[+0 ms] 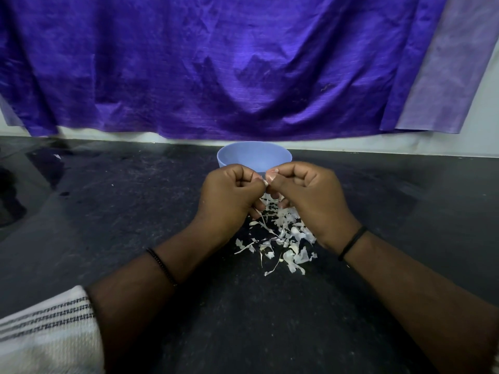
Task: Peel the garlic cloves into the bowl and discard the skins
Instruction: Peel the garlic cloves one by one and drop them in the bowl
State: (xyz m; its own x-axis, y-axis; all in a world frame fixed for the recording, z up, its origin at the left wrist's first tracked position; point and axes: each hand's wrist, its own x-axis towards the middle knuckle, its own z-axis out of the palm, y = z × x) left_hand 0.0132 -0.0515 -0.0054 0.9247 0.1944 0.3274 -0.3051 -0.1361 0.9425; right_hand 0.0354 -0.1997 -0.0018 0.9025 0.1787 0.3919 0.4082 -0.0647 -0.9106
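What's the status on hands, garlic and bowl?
Both hands up together, left hand and right hand pinching one garlic clove. Blue bowl just beyond, contents not visible. Skins piled on counter beneath; nothing blocking.

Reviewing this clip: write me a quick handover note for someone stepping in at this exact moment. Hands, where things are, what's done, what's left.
Left hand and right hand: both curled, held together above the counter, pinching a small garlic clove between the fingertips; the clove is mostly hidden.
Blue bowl: on the dark counter just beyond the hands; its contents cannot be seen from here.
Skins: a loose pile on the counter below and in front of the hands, not yet discarded.
Done: many skins are already off, judging by the pile.
Left: finish this clove, drop it in the bowl, clear the skins. No unpeeled cloves are visible elsewhere.
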